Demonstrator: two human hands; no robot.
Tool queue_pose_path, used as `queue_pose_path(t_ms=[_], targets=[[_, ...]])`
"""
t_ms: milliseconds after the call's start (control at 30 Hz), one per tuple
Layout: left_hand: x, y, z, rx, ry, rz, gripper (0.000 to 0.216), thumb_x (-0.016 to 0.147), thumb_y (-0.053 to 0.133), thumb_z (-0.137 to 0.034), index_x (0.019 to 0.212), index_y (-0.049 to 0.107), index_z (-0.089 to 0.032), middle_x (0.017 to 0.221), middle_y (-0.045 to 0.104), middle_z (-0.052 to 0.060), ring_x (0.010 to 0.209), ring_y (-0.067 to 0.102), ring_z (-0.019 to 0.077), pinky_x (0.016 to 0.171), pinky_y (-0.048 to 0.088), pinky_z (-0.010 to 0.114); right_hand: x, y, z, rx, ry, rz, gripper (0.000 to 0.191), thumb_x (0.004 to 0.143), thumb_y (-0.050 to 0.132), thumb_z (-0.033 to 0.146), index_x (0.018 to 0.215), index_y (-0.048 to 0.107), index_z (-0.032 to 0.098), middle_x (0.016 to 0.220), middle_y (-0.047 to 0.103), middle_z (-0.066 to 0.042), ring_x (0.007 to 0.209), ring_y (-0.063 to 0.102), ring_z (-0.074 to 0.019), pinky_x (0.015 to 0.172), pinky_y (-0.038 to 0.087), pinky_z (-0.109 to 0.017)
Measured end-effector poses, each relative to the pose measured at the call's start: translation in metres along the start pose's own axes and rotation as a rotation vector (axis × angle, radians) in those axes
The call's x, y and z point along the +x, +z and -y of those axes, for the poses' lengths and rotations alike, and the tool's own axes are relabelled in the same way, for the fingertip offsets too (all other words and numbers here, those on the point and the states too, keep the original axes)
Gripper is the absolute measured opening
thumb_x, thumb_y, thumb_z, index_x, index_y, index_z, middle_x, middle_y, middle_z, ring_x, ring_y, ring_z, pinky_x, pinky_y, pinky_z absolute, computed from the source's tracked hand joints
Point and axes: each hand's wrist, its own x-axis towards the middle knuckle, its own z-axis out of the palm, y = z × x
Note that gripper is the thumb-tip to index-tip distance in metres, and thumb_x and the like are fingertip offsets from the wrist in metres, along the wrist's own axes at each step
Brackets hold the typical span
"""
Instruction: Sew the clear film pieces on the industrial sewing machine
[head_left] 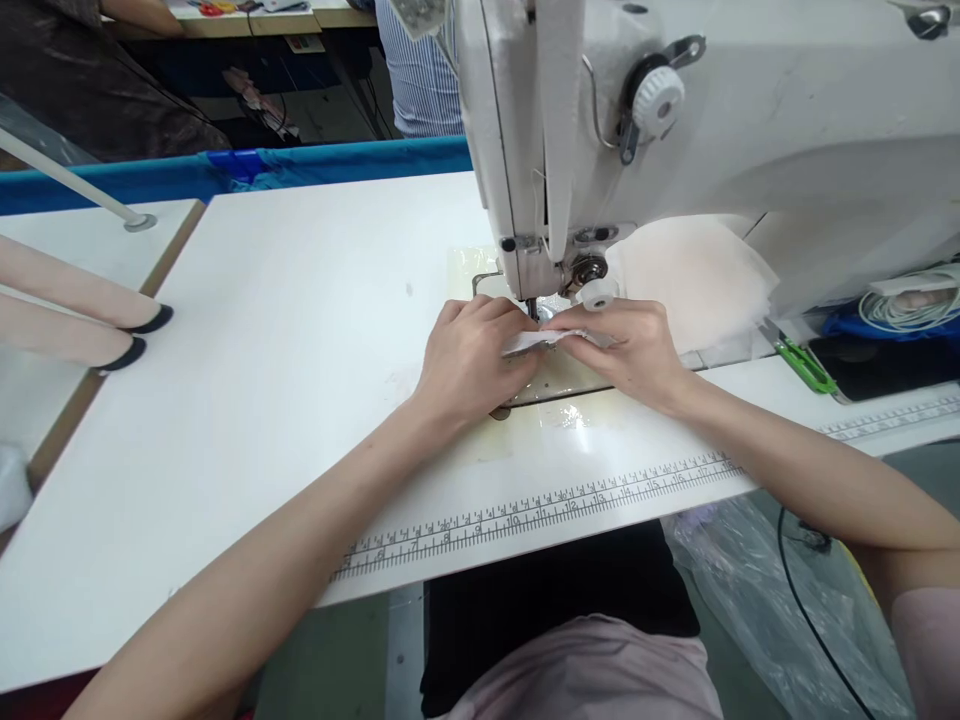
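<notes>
a small white fabric piece lies between two bare hands at a sewing machine, just on the near side of the presser foot; whether it touches the foot cannot be told. its long axis runs roughly left to right, its right end slightly farther off. the left hand and right hand sit about equally close to the foot, one on either side. each grip is narrow, thumb and fingers pinched on the fabric, the left at its left end, the right at its right end. the left hand is palm down, knuckles up, its forearm rising from the near left across the white surface; the right hand reaches in from the right, forearm crossing above the printed ruler, thumb on the near side and forefinger on the far side.
</notes>
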Motion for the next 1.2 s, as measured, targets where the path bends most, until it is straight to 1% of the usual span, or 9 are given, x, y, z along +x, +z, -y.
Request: queue_pose_path(t_ms=[67, 167, 267, 433, 633, 767, 900, 1067, 1200], targets=[[0.001, 0.006, 0.000, 0.017, -0.042, -0.046, 0.015, 0.081, 0.060, -0.031, 0.089, 0.068, -0.021, 0.091, 0.070, 0.005, 0.087, 0.061, 0.0246, 0.077, 0.042, 0.040, 0.001, 0.001, 0.000, -0.029, 0.005, -0.022, 0.018, 0.087, 0.059, 0.020, 0.093, 0.076, 0.022, 0.084, 0.074, 0.003, 0.070, 0.067, -0.0104, 0.060, 0.049, -0.021], [0.002, 0.012, 0.000, 0.025, -0.051, -0.087, 0.010, 0.081, 0.060, -0.028, 0.086, 0.066, -0.023, 0.090, 0.070, 0.004, 0.088, 0.061, 0.0247, 0.079, 0.041, 0.041, 0.000, 0.003, -0.002, -0.062, -0.013, -0.034, 0.021, 0.089, 0.056, 0.023, 0.093, 0.076, 0.023, 0.081, 0.074, 0.004, 0.067, 0.066, -0.0094, 0.057, 0.047, -0.021], [0.002, 0.014, 0.002, 0.029, -0.059, -0.070, 0.012, 0.082, 0.057, -0.025, 0.088, 0.067, -0.022, 0.089, 0.070, 0.004, 0.088, 0.061, 0.0244, 0.080, 0.041, 0.042, 0.000, 0.006, -0.005, -0.097, -0.050, -0.059, 0.021, 0.089, 0.056, 0.023, 0.092, 0.077, 0.024, 0.077, 0.073, 0.005, 0.065, 0.064, -0.0082, 0.054, 0.044, -0.020], [0.002, 0.014, 0.004, 0.030, -0.069, -0.039, 0.016, 0.084, 0.052, -0.025, 0.089, 0.068, -0.021, 0.089, 0.069, 0.005, 0.089, 0.061, 0.0250, 0.079, 0.041, 0.042, 0.000, 0.008, -0.007, -0.132, -0.059, -0.083, 0.020, 0.088, 0.058, 0.023, 0.091, 0.077, 0.025, 0.073, 0.071, 0.005, 0.062, 0.062, -0.0073, 0.050, 0.038, -0.019], [0.002, 0.016, -0.002, 0.126, 0.005, -0.094, 0.018, 0.080, 0.059, -0.038, 0.088, 0.063, -0.022, 0.088, 0.067, 0.006, 0.089, 0.059, 0.0274, 0.081, 0.041, 0.044, 0.001, 0.007, -0.005, -0.146, -0.012, -0.043, 0.022, 0.091, 0.055, 0.028, 0.092, 0.077, 0.025, 0.071, 0.070, 0.004, 0.061, 0.060, -0.0069, 0.050, 0.037, -0.019], [0.001, 0.016, -0.002, 0.142, -0.024, -0.096, 0.006, 0.079, 0.057, -0.025, 0.084, 0.060, -0.024, 0.086, 0.067, 0.005, 0.086, 0.059, 0.0265, 0.078, 0.041, 0.043, 0.002, 0.007, -0.005, -0.148, -0.018, -0.064, 0.024, 0.093, 0.054, 0.032, 0.091, 0.077, 0.024, 0.069, 0.069, 0.004, 0.059, 0.059, -0.0064, 0.049, 0.035, -0.020], [0.002, 0.015, 0.003, 0.110, -0.043, -0.079, 0.008, 0.079, 0.054, -0.020, 0.081, 0.062, -0.024, 0.084, 0.068, 0.004, 0.084, 0.060, 0.0253, 0.078, 0.041, 0.043, 0.002, 0.008, -0.005, -0.150, -0.011, -0.062, 0.024, 0.092, 0.055, 0.033, 0.090, 0.077, 0.025, 0.067, 0.068, 0.004, 0.058, 0.058, -0.0060, 0.049, 0.034, -0.020], [0.005, 0.014, 0.014, 0.061, 0.070, -0.046, 0.012, 0.083, 0.053, -0.022, 0.083, 0.065, -0.024, 0.092, 0.071, 0.004, 0.088, 0.061, 0.0248, 0.081, 0.042, 0.043, 0.002, 0.009, -0.006, -0.175, 0.064, -0.021, 0.028, 0.093, 0.051, 0.034, 0.092, 0.077, 0.025, 0.065, 0.067, 0.003, 0.058, 0.057, -0.0068, 0.050, 0.033, -0.021], [0.007, 0.015, 0.017, 0.093, 0.117, -0.065, 0.014, 0.086, 0.053, -0.030, 0.082, 0.065, -0.024, 0.090, 0.072, 0.004, 0.086, 0.062, 0.0254, 0.079, 0.042, 0.043, 0.003, 0.009, -0.005, -0.149, 0.080, -0.010, 0.027, 0.093, 0.052, 0.032, 0.092, 0.077, 0.024, 0.065, 0.067, 0.004, 0.057, 0.056, -0.0066, 0.053, 0.035, -0.021]])
